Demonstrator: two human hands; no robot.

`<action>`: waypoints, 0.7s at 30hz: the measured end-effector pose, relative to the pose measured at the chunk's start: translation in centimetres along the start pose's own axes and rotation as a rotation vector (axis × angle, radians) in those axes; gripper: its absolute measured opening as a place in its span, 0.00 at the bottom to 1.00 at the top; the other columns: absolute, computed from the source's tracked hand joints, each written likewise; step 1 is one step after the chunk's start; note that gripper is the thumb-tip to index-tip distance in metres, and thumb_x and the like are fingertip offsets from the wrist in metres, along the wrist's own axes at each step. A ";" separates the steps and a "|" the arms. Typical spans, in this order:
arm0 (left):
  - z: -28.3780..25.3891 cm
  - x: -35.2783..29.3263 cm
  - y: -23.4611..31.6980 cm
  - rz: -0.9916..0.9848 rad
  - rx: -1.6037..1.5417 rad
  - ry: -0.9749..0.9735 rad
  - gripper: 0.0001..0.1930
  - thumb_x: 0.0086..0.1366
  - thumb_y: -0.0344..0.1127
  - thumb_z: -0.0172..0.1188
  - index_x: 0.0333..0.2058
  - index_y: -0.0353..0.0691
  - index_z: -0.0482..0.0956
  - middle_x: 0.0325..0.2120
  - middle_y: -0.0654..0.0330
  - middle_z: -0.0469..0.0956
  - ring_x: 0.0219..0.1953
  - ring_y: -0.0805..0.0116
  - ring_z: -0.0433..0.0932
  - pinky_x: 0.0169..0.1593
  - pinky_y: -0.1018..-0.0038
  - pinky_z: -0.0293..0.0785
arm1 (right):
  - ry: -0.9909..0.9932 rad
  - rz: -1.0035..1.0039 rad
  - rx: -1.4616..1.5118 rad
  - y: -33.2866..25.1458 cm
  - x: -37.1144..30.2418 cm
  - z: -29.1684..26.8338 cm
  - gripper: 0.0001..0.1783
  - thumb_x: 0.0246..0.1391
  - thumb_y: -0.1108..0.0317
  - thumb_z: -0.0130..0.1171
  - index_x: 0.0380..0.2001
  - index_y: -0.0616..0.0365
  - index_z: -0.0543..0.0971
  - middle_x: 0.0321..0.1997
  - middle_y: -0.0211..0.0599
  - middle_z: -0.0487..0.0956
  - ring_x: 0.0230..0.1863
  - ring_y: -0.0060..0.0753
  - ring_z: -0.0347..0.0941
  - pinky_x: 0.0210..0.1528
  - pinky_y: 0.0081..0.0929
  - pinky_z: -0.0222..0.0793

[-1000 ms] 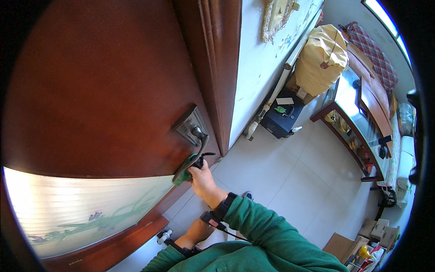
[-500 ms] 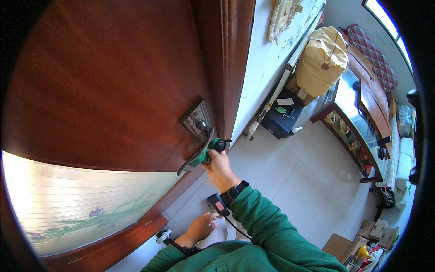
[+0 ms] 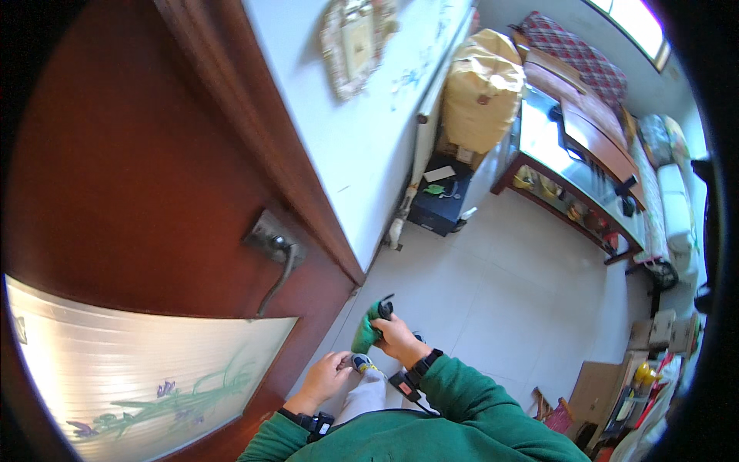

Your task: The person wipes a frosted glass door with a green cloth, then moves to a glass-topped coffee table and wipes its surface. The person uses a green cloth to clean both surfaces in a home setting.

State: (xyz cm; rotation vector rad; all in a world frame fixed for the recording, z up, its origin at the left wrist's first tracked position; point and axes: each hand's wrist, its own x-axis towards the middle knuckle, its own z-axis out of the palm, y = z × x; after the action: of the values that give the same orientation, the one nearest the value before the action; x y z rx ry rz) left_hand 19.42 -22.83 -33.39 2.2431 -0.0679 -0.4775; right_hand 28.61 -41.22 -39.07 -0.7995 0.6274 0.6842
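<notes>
In my right hand (image 3: pixel 398 339) is a green cloth (image 3: pixel 366 333), its fingers closed round it, with a small black piece (image 3: pixel 385 309) showing at the upper end. What the black piece is I cannot make out. My left hand (image 3: pixel 322 379) is just left of the cloth, above my leg, with loosely bent fingers and nothing visible in it. Farther up and left is the metal lever handle (image 3: pixel 279 281) on a dark reddish-brown door (image 3: pixel 154 192); neither hand touches it. The door's ribbed glass panel (image 3: pixel 146 362) bears painted flowers.
Beyond the door frame, a yellow covered bundle (image 3: pixel 483 92) stands by the wall behind a dark box (image 3: pixel 439 204). A glass-topped table (image 3: pixel 539 127) is at the far right. Cardboard boxes (image 3: pixel 596 393) and assorted items stand at the lower right, on pale floor tiles (image 3: pixel 493 300).
My right hand has come away from the door handle and moved down toward my body with the green cloth. The view has shifted, and the door now looks shut against its frame.
</notes>
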 end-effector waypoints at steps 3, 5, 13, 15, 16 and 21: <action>-0.2 1.6 1.5 0.021 0.041 -0.081 0.18 0.58 0.33 0.60 0.47 0.35 0.75 0.36 0.53 0.77 0.38 0.61 0.78 0.43 0.69 0.75 | 0.077 -0.028 0.101 -1.2 -2.0 -3.9 0.12 0.55 0.75 0.51 0.43 0.50 0.70 0.38 0.29 0.74 0.39 0.33 0.73 0.40 0.39 0.73; 0.4 2.6 3.0 0.086 0.044 -0.146 0.18 0.58 0.33 0.60 0.47 0.35 0.75 0.37 0.53 0.77 0.39 0.61 0.78 0.44 0.69 0.74 | 0.099 -0.098 0.150 -2.3 -3.3 -5.8 0.13 0.55 0.75 0.52 0.43 0.50 0.70 0.39 0.29 0.73 0.39 0.32 0.73 0.40 0.40 0.73; 3.3 7.7 9.2 0.397 0.245 -0.420 0.20 0.59 0.35 0.60 0.50 0.38 0.74 0.38 0.53 0.76 0.40 0.59 0.78 0.44 0.68 0.75 | 0.109 -0.389 0.305 -5.5 -9.5 -11.5 0.12 0.53 0.74 0.54 0.42 0.49 0.70 0.37 0.29 0.73 0.38 0.29 0.73 0.38 0.37 0.74; 4.1 8.9 10.3 0.461 0.290 -0.483 0.19 0.60 0.36 0.60 0.49 0.39 0.74 0.39 0.53 0.77 0.39 0.59 0.78 0.44 0.67 0.75 | 0.155 -0.410 0.337 -5.1 -10.8 -13.7 0.12 0.53 0.74 0.54 0.41 0.49 0.71 0.36 0.29 0.73 0.37 0.29 0.73 0.38 0.37 0.74; 4.6 9.5 10.8 0.500 0.309 -0.511 0.18 0.60 0.37 0.59 0.49 0.39 0.74 0.39 0.53 0.77 0.39 0.58 0.79 0.43 0.67 0.75 | 0.163 -0.427 0.365 -4.6 -11.5 -15.0 0.12 0.53 0.75 0.54 0.40 0.49 0.71 0.36 0.29 0.73 0.37 0.28 0.73 0.38 0.38 0.74; 7.2 12.2 13.4 0.584 0.352 -0.673 0.19 0.60 0.37 0.61 0.49 0.39 0.74 0.39 0.52 0.77 0.38 0.57 0.78 0.43 0.66 0.75 | 0.326 -0.492 0.524 -1.5 -14.9 -21.2 0.10 0.52 0.75 0.55 0.38 0.51 0.71 0.34 0.30 0.74 0.35 0.31 0.74 0.38 0.44 0.75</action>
State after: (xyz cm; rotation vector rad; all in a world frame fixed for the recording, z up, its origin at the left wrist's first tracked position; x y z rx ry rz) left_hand 29.52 -39.39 -31.53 2.1454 -1.1917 -0.9135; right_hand 15.38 -63.55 -39.20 -0.5396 0.8204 -0.0718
